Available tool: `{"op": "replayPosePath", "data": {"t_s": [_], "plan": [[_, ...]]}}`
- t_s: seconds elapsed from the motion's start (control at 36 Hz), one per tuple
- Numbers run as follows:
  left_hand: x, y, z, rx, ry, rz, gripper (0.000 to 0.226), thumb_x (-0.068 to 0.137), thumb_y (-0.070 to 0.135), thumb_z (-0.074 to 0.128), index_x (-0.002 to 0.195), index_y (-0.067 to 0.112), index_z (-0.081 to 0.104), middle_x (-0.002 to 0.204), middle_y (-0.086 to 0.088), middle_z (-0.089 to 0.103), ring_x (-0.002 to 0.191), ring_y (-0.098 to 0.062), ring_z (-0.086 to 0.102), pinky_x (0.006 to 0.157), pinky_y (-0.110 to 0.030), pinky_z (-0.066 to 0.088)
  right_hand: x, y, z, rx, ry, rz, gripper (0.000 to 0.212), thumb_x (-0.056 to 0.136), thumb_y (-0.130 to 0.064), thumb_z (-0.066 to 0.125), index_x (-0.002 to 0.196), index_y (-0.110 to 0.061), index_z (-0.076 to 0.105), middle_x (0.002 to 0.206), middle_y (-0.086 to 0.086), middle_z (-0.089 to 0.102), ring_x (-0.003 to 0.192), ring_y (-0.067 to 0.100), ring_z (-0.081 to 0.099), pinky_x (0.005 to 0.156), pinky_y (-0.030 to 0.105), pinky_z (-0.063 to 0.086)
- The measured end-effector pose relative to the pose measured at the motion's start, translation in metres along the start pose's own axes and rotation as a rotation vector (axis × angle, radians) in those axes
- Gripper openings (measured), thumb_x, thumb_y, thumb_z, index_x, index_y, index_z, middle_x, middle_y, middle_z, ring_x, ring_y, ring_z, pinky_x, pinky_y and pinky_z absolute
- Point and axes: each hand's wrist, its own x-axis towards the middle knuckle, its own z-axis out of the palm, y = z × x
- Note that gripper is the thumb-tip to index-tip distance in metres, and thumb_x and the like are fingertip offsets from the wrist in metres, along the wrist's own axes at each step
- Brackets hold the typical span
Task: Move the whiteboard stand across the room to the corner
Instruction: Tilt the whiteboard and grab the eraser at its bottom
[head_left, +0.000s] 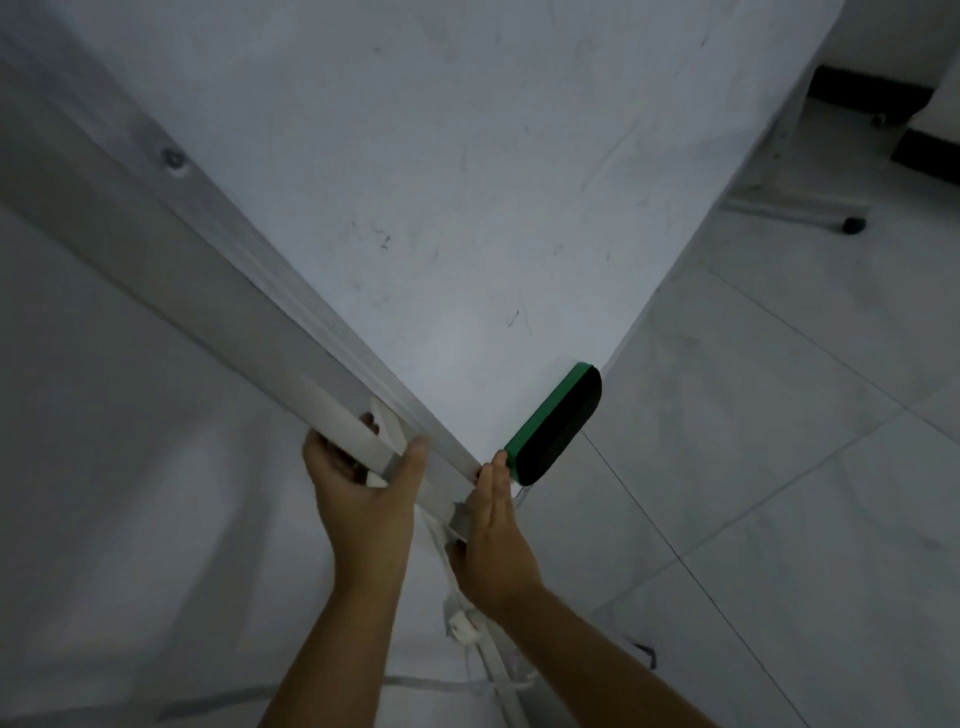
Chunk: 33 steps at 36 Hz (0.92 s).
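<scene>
The whiteboard stand fills the upper middle of the head view, its white face smudged with faint marks and its grey metal side frame running down from the upper left to a near corner. My left hand grips the side frame just above that corner, thumb on top and fingers wrapped underneath. My right hand holds the corner itself, palm against the lower edge, fingertips near a green and black eraser stuck to the board's bottom edge. White stand legs show below my wrists.
Pale floor tiles spread out to the right. The stand's far foot with a black cap rests on the floor at the upper right. A dark skirting strip lines a white wall there. A white wall lies to the left.
</scene>
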Motion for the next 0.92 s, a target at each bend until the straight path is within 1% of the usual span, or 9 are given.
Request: {"op": "replayPosePath", "data": {"t_s": [0.08, 0.14, 0.19, 0.25, 0.31, 0.39, 0.53, 0.75, 0.92], "plan": [[-0.012, -0.024, 0.01, 0.049, 0.019, -0.085, 0.064, 0.071, 0.005, 0.068, 0.126, 0.013, 0.036, 0.121, -0.006, 0.053, 0.105, -0.017, 0.052, 0.061, 0.002, 0.044, -0.005, 0.02, -0.026, 0.164, -0.163, -0.065, 0.089, 0.082, -0.061, 0.038, 0.127, -0.04, -0.036, 0.14, -0.017, -0.041, 0.138, 0.005, -0.012, 0.112, 0.016, 0.01], [-0.022, -0.037, 0.016, 0.079, 0.042, -0.13, 0.06, 0.073, 0.006, 0.066, 0.125, 0.013, 0.036, 0.121, -0.007, 0.051, 0.106, -0.017, 0.051, 0.062, 0.003, 0.043, -0.011, 0.031, -0.052, 0.217, -0.241, -0.052, 0.084, 0.078, -0.068, 0.03, 0.14, -0.026, -0.009, 0.15, -0.003, -0.008, 0.133, -0.012, -0.003, 0.105, -0.001, 0.008], [-0.032, -0.049, 0.022, 0.112, 0.084, -0.163, 0.061, 0.074, 0.009, 0.065, 0.126, 0.012, 0.035, 0.122, -0.007, 0.051, 0.109, -0.02, 0.051, 0.065, 0.002, 0.044, -0.016, 0.041, -0.077, 0.249, -0.236, 0.016, 0.085, 0.077, -0.07, 0.032, 0.135, -0.008, 0.031, 0.137, 0.001, 0.036, 0.121, -0.013, 0.026, 0.094, -0.008, 0.02], [-0.041, -0.06, 0.027, 0.129, 0.138, -0.188, 0.064, 0.073, 0.01, 0.066, 0.127, 0.012, 0.033, 0.126, -0.011, 0.05, 0.112, -0.024, 0.051, 0.069, -0.001, 0.046, -0.019, 0.053, -0.101, 0.274, -0.147, 0.13, 0.069, 0.079, -0.062, 0.045, 0.114, -0.005, 0.058, 0.111, 0.001, 0.059, 0.102, -0.004, 0.049, 0.079, -0.009, 0.034], [-0.047, -0.069, 0.032, 0.149, 0.192, -0.21, 0.069, 0.07, 0.011, 0.069, 0.128, 0.011, 0.033, 0.129, -0.012, 0.049, 0.115, -0.024, 0.05, 0.086, -0.013, 0.049, -0.012, 0.069, -0.122, 0.28, -0.077, 0.268, 0.028, 0.084, -0.029, 0.06, 0.101, -0.007, 0.064, 0.098, 0.007, 0.066, 0.088, 0.011, 0.061, 0.071, -0.002, 0.043], [-0.052, -0.075, 0.045, 0.183, 0.262, -0.23, 0.072, 0.064, 0.012, 0.075, 0.124, 0.014, 0.035, 0.132, -0.009, 0.045, 0.12, -0.027, 0.046, 0.107, -0.042, 0.037, 0.02, 0.09, -0.151, 0.336, -0.011, 0.459, 0.021, 0.088, -0.013, 0.054, 0.105, -0.001, 0.061, 0.101, 0.011, 0.063, 0.094, 0.022, 0.058, 0.079, 0.021, 0.047], [-0.051, -0.074, 0.071, 0.157, 0.408, -0.315, 0.103, 0.051, 0.038, 0.072, 0.136, 0.021, 0.017, 0.144, -0.011, 0.033, 0.129, -0.023, 0.037, 0.113, -0.045, 0.03, 0.094, 0.125, -0.164, 0.557, -0.004, 0.716, 0.052, 0.091, -0.032, 0.046, 0.133, -0.004, 0.034, 0.139, 0.018, 0.041, 0.123, 0.028, 0.043, 0.108, 0.045, 0.036], [-0.046, -0.083, 0.083, 0.156, 0.533, -0.329, 0.087, 0.071, 0.011, 0.069, 0.136, 0.016, 0.012, 0.144, -0.011, 0.03, 0.125, -0.019, 0.036, 0.107, -0.029, 0.028, 0.155, 0.143, -0.145, 0.984, -0.116, 0.88, 0.071, 0.09, -0.039, 0.043, 0.142, -0.028, -0.004, 0.149, 0.012, 0.023, 0.127, 0.034, 0.039, 0.1, 0.05, 0.039], [-0.049, -0.079, 0.078, 0.137, 0.518, -0.315, 0.085, 0.074, 0.003, 0.064, 0.136, 0.011, 0.007, 0.14, -0.005, 0.027, 0.126, -0.018, 0.032, 0.105, -0.028, 0.025, 0.14, 0.13, -0.135, 0.995, -0.132, 0.888, 0.072, 0.091, -0.037, 0.039, 0.139, -0.031, -0.014, 0.151, 0.012, 0.02, 0.133, 0.033, 0.031, 0.103, 0.053, 0.036]]}}
